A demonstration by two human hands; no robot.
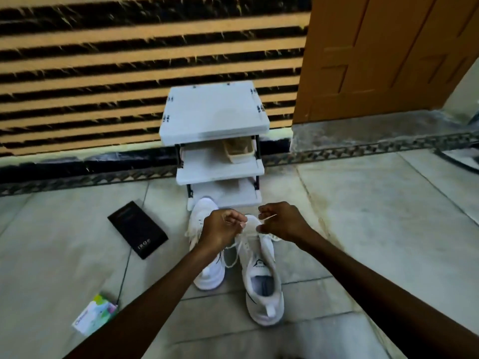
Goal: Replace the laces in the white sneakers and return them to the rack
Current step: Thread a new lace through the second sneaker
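Left hand (220, 229), right hand (282, 222): lace (234, 245), seemingly

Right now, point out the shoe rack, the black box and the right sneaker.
shoe rack (215, 112): head view, top shelf.
black box (138, 229): head view, lid centre.
right sneaker (268, 313): head view, heel.

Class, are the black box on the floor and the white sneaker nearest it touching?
Apart. The head view shows a strip of bare floor between the black box and the left sneaker along their facing sides.
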